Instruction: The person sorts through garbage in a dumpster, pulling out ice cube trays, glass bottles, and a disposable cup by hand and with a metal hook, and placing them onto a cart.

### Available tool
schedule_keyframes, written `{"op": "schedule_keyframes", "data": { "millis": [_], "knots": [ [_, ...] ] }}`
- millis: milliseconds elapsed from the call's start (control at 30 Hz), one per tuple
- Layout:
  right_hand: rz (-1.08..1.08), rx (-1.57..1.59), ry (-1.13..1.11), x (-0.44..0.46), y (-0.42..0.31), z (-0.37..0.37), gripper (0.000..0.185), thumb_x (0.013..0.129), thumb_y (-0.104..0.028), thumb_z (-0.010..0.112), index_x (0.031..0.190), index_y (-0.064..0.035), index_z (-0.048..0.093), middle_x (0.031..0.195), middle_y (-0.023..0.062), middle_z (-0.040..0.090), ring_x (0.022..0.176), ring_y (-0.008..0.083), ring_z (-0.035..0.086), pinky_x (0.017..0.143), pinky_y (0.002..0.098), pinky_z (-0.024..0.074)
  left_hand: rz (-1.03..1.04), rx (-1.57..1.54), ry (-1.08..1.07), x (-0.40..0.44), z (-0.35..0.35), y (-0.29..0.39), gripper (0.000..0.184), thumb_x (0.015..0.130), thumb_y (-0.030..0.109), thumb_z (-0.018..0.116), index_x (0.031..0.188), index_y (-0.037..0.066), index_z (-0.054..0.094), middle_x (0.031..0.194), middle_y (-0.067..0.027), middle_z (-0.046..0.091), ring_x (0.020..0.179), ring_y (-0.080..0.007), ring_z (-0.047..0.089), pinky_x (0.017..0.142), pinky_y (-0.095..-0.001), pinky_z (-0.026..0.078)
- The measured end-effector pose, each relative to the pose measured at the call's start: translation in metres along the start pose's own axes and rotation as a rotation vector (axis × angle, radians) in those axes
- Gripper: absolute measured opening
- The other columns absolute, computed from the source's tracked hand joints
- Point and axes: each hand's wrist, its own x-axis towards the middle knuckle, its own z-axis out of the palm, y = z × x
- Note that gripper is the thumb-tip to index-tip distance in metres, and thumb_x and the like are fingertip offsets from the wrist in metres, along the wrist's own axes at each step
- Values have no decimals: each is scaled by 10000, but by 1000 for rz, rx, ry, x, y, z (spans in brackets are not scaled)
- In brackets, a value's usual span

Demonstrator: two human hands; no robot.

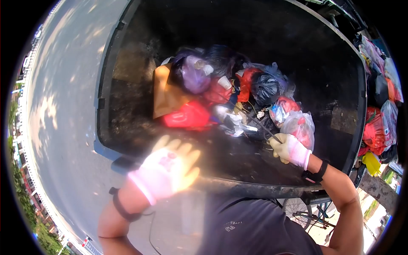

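Observation:
My right hand (289,149), in a pale glove with a pink cuff, is closed round the near end of a long thin dark rod (260,125). The rod reaches into the rubbish; its far end is hard to make out among the bags. Over the near rim of the large black bin (255,185), my left hand (170,163) is open with fingers spread, gloved and blurred by glare. A red plastic bag (187,117) and a brown paper piece (168,93) lie just beyond it. A clear knotted bag (299,127) sits beside my right hand.
Inside the bin are a purple bag (195,76), a black bag (265,90), a white cup (224,83) and crumpled white paper (236,123). More filled bags (376,129) hang or pile outside at the right. A bicycle wheel (296,212) shows below; grey pavement (68,106) stretches left.

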Motion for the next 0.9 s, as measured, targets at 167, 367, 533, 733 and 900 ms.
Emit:
{"op": "schedule_keyframes", "data": {
  "millis": [167, 367, 533, 733, 900],
  "knots": [
    [-131, -225, 10, -26, 16, -17, 235, 1038, -235, 630, 1083, -6, 654, 801, 71, 640, 587, 170, 629, 526, 339, 499, 19, 19, 167, 107, 21, -100, 377, 968, 251, 667, 1268, 25, 689, 1219, -163, 726, 1130, -379, 685, 1028, -471, 515],
    [-720, -736, 143, -54, 40, -22, 260, 869, -96, 724, 1104, -3, 662, 965, 160, 663, 788, 356, 712, 660, 453, 570, -134, 254, -205, 208, 97, -175, 597, 992, 266, 628, 1550, 101, 497, 1598, -161, 518, 1338, -391, 600, 1119, -487, 487],
    [-711, -777, 150, -101, 30, -37, 277, 814, -69, 730, 1073, 12, 671, 959, 166, 650, 790, 385, 702, 658, 489, 564, -90, 248, -271, 266, 149, -192, 700, 1002, 267, 621, 1652, 151, 388, 1720, -147, 385, 1427, -385, 554, 1176, -487, 448],
    [-589, -847, 174, -182, 36, -69, 228, 812, -54, 746, 1019, 32, 705, 1009, 175, 710, 768, 352, 725, 634, 422, 594, 108, -24, -277, 288, 182, -148, 532, 966, 115, 651, 1485, 222, 603, 1418, -111, 684, 1216, -392, 689, 1059, -494, 543],
    [-83, -511, 114, -249, 54, -104, 234, 884, 25, 613, 1100, 60, 697, 938, 127, 675, 671, 184, 695, 602, 302, 559, 267, -140, 44, 309, 257, -87, 351, 958, 90, 617, 1305, 123, 656, 1142, -203, 757, 1031, -426, 737, 876, -520, 592]
  ]
}}
